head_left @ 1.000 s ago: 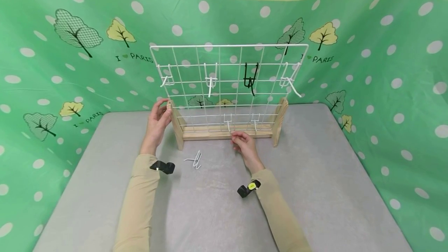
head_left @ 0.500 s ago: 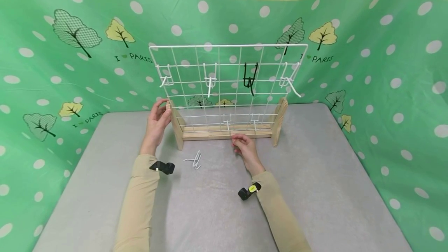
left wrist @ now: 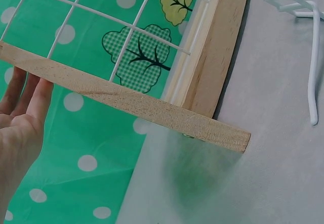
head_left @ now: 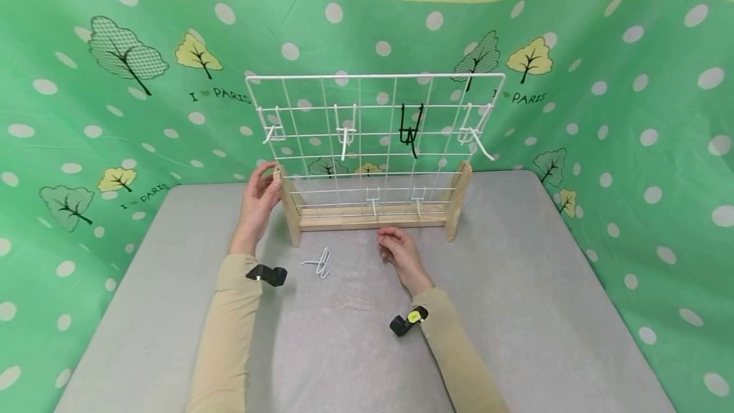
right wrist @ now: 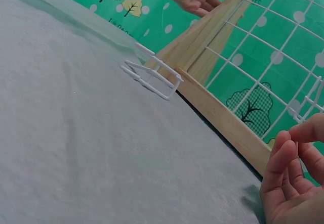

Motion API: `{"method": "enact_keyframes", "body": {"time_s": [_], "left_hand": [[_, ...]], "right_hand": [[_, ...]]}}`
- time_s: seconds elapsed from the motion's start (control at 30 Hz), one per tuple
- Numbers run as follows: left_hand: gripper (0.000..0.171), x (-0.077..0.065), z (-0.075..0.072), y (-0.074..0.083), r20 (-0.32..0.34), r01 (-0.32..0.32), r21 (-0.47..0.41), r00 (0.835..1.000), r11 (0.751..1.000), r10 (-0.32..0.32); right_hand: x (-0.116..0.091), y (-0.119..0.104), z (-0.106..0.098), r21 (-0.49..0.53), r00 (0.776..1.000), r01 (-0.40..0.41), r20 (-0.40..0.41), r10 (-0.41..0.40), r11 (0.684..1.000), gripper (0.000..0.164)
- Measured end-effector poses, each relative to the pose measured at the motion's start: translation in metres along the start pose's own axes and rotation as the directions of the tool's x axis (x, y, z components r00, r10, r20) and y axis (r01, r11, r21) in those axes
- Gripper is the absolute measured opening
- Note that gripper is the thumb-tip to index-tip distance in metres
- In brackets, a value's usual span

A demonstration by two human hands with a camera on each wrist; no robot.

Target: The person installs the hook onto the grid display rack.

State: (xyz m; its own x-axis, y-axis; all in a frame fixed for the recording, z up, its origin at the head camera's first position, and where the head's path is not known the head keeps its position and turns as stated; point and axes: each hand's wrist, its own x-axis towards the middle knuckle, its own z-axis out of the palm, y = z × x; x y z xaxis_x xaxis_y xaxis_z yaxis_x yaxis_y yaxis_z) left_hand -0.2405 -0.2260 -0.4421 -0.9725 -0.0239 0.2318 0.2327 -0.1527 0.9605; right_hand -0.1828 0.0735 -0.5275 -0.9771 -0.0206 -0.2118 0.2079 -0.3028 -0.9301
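A white wire grid panel (head_left: 375, 75) stands upright in a wooden stand (head_left: 373, 226). My left hand (head_left: 256, 202) holds the top of the stand's left upright (left wrist: 126, 102), with its fingers partly hidden behind the wood in the left wrist view. Two white hooks, one (head_left: 375, 204) left of the other (head_left: 418, 204), hang low on the grid. My right hand (head_left: 401, 253) is just in front of the stand, below these hooks, its fingers loosely bent and holding nothing. Another white hook (head_left: 323, 263) lies on the table between the hands.
Higher on the grid hang several more white hooks, among them one (head_left: 346, 134) left of the middle, and a black hook (head_left: 410, 134). The grey-covered table (head_left: 533, 311) meets a green dotted curtain (head_left: 197, 139) at the back and sides.
My right hand has drawn back from the lower left white hook, down and toward me, leaving the hook on the grid. The left hand stays on the upright.
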Motion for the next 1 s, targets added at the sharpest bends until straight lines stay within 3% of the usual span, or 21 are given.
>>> {"method": "enact_keyframes", "body": {"time_s": [0.47,0.67,1.0], "left_hand": [[0.042,0.001,-0.001,-0.001,0.008,0.004,0.003,1.0,1.0,-0.004],[0.041,0.001,-0.001,-0.002,0.007,0.004,-0.001,1.0,1.0,-0.004],[0.04,0.001,-0.002,-0.002,0.009,0.004,0.006,1.0,1.0,-0.004]], "right_hand": [[-0.002,0.002,0.014,-0.003,0.997,-0.026,0.075,0.026,1.0,0.021],[-0.004,0.002,0.021,-0.032,0.994,-0.025,0.102,0.028,0.999,0.014],[-0.005,0.002,0.032,-0.118,0.99,-0.012,0.137,0.028,0.993,0.018]]}}
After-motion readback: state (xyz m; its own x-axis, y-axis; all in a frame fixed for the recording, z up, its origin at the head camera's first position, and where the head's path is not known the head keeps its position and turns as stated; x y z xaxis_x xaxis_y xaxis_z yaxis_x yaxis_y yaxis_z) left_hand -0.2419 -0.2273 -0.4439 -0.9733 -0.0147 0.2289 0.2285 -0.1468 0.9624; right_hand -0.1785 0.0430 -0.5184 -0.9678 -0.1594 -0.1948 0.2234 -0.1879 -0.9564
